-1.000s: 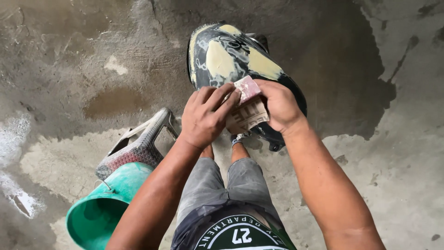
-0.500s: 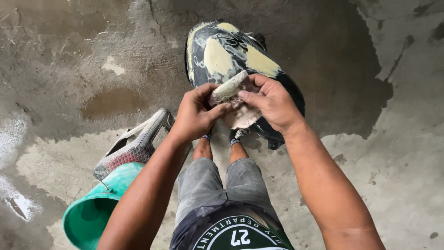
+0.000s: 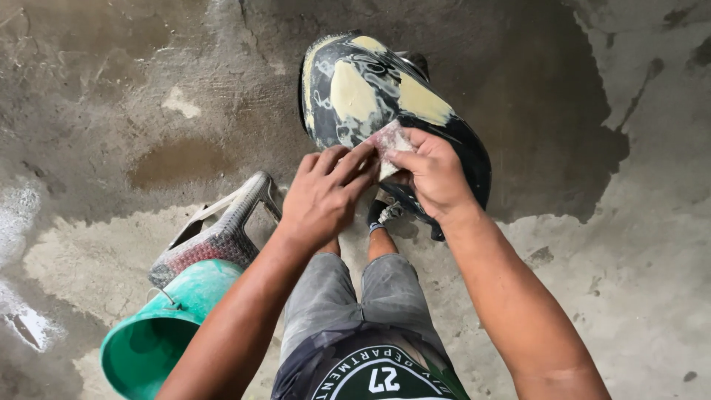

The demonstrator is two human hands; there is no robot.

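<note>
We're looking straight down now, and both hands meet over the work: our left hand (image 3: 322,196) and right hand (image 3: 433,174) are together, fingertips pinched on a small worn sheet of sandpaper (image 3: 389,144), pinkish grey, held between them just above the near edge of the panel. That curved black panel (image 3: 370,92), patched with pale yellow filler, stands on the wet concrete floor (image 3: 111,96) just beyond our hands, its lower end down by our foot. By our judgement the step in hand is readying the paper, folding or re-gripping it, not rubbing yet; the sheet sits clear of the filler patches, though we can't tell if its lower corner touches the panel's edge. The next move, as we read it, calls for one hand to steady the panel while the other lays the paper flat on a yellow patch and works it evenly, keeping pressure light so the edges feather. Below and to the left of our left arm sits a green bucket (image 3: 159,333), touching a grey and red plastic stool (image 3: 215,237) tipped on its side. Against half a second ago, the paper has been drawn up tighter and smaller between the fingers, and the hands have edged slightly higher against the panel; bucket and stool haven't shifted.
</note>
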